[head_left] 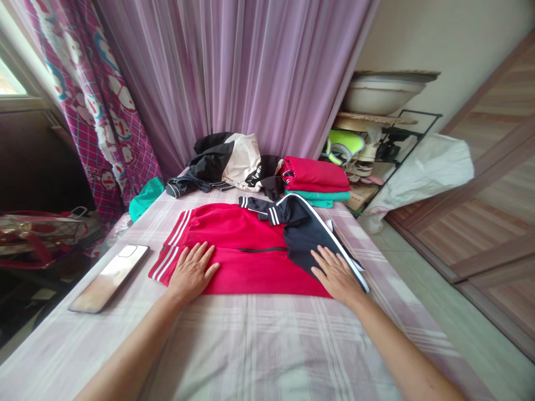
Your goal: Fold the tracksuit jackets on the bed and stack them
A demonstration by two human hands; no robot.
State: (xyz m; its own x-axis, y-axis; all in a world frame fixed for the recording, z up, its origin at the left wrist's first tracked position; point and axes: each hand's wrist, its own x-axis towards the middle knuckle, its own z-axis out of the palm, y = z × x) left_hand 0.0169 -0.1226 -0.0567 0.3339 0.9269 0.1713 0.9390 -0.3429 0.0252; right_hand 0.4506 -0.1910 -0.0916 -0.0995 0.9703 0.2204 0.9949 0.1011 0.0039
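Observation:
A red and navy zip-up track jacket (251, 273) lies partly folded on the plaid cloth (259, 345). White stripes run along its red hem at the left and its navy cuffs at the far side. Fingers spread, my left hand (192, 272) rests flat on the red part near the striped hem. My right hand (335, 273) also lies flat with fingers apart, over the navy sleeve beside its white stripe. Neither hand grips the fabric. The black zipper shows between the hands.
A phone (108, 278) lies at the left. Behind the jacket are a heap of black and white clothes (238, 159) and folded red clothing (315, 174) on a folded teal garment (321, 199). Bunched teal fabric (146, 197) sits at the left edge. A shoe rack (412, 150) stands right.

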